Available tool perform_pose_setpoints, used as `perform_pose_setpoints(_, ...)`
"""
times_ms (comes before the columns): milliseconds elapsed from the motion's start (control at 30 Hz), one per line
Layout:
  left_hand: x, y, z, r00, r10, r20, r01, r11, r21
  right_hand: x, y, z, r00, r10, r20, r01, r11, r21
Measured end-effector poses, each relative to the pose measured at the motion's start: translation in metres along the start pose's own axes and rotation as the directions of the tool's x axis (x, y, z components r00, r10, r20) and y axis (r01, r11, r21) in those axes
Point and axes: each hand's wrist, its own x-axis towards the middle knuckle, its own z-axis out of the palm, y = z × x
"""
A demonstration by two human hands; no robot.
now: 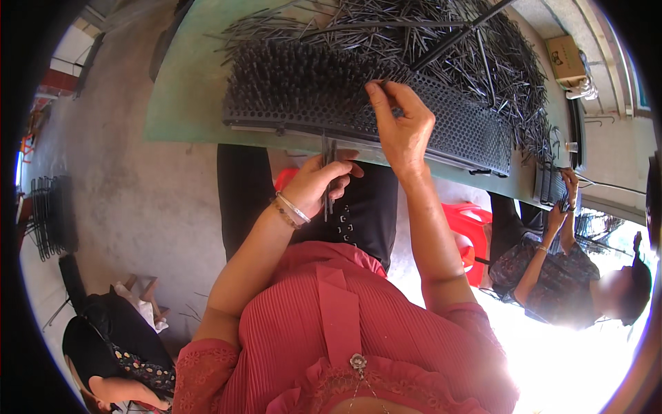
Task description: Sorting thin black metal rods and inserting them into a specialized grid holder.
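Note:
A long black perforated tray [476,138] lies along the near edge of the table. Its left half is densely filled with thin black sticks [289,72] standing upright in the holes, while the holes on the right show bare. My left hand [327,181] is closed around a small bundle of the same dark sticks [328,148], just below the tray's front edge. Over the tray, where the filled part meets the bare holes, my right hand [403,124] pinches with thumb and forefinger; what sits between the fingertips is too small to make out.
A big heap of loose black sticks [455,55] covers the green tabletop [183,103] behind the tray. A dark metal bar [462,34] crosses above it. At right, a co-worker [552,276] handles a similar tray near a red stool [470,228]. Another person [117,345] sits lower left.

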Motion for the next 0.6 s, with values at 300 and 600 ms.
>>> perform_pose_setpoints(300, 0.0007, 0.0016, -0.0073, 0.995, -0.042, 0.087, 0.050, 0.994, -0.098, 0.0022, 0.0007, 0.0026, 0.985, -0.090, 0.146, 0.094, 0.995, -0.019)
perform_pose_setpoints(600, -0.0079, 0.0094, -0.0026, 0.995, -0.053, 0.088, 0.061, 0.995, -0.079, 0.0019, 0.0021, -0.0010, 0.984, -0.137, 0.112, 0.145, 0.988, -0.059)
